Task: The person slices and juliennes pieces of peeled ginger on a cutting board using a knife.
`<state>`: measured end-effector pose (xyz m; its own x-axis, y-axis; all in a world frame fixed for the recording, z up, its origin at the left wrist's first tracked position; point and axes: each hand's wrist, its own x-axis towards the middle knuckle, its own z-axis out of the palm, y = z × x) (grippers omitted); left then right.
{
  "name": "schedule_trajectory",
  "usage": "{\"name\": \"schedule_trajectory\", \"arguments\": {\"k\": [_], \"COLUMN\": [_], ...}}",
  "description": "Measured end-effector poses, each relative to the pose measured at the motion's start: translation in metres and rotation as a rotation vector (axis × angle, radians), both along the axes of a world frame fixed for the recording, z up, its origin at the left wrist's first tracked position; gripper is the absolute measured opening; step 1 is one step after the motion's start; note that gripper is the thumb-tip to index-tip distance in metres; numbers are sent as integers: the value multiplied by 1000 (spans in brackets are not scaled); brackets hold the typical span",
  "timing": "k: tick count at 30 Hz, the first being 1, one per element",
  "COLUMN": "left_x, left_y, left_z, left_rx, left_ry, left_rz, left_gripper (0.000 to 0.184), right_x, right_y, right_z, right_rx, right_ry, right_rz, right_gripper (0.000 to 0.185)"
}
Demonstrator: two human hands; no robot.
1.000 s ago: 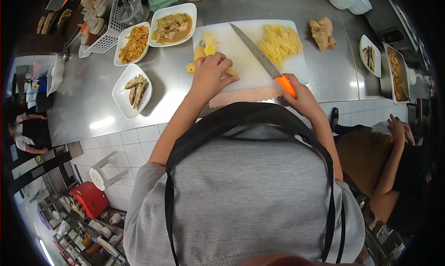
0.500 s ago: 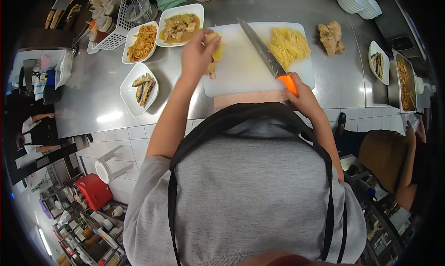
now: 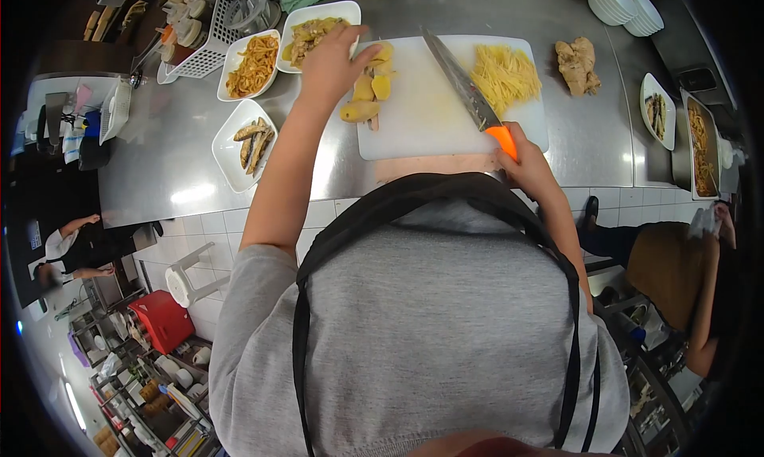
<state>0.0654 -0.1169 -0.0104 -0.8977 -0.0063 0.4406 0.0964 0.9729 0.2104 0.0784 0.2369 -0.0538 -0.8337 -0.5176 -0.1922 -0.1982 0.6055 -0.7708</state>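
My right hand is wrapped around the orange handle of a kitchen knife, its long blade lying diagonally over the white cutting board. Right of the blade sits a pile of thin yellow shreds, which look like ginger. My left hand reaches over the near right corner of a square white bowl of saucy food. Its thumb and fingers are apart, and I see nothing held in it. Peeled yellow ginger pieces lie beside it on the board's left edge.
A ginger root rests right of the board. To the left are a bowl of brown strips and a dish of small fish. A white basket stands behind. Another person is on the right; a white stool stands left.
My left hand has moved from the ginger pieces up and left to the saucy bowl, and its fingers have spread. The right hand still grips the knife. The whole view has shifted slightly.
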Motion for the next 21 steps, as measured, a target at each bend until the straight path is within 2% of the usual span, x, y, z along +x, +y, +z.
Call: {"name": "schedule_trajectory", "arguments": {"k": [3, 5, 6, 9, 12, 19, 21], "left_x": [32, 55, 62, 71, 68, 84, 90], "left_y": [-9, -11, -10, -6, 1, -4, -3], "left_z": [9, 7, 5, -4, -6, -16, -12], "left_rx": [102, 215, 216, 355, 323, 485, 689], "left_ry": [-91, -295, -298, -432, -569, -553, -585], "left_rz": [95, 133, 138, 177, 160, 81, 100], "left_gripper": [35, 34, 34, 41, 43, 42, 39], "right_x": [-1, -2, -2, -1, -1, 1, 2], "right_y": [-4, -6, -6, -9, -14, -14, -12], "right_z": [9, 13, 12, 16, 29, 25, 21], "right_rx": [46, 81, 74, 82, 123, 113, 109], "right_ry": [-55, -119, -120, -126, -180, -186, -157], "right_rz": [-10, -14, -23, -38, -52, -75, -74], "right_gripper": [43, 44, 44, 44, 44, 43, 43]}}
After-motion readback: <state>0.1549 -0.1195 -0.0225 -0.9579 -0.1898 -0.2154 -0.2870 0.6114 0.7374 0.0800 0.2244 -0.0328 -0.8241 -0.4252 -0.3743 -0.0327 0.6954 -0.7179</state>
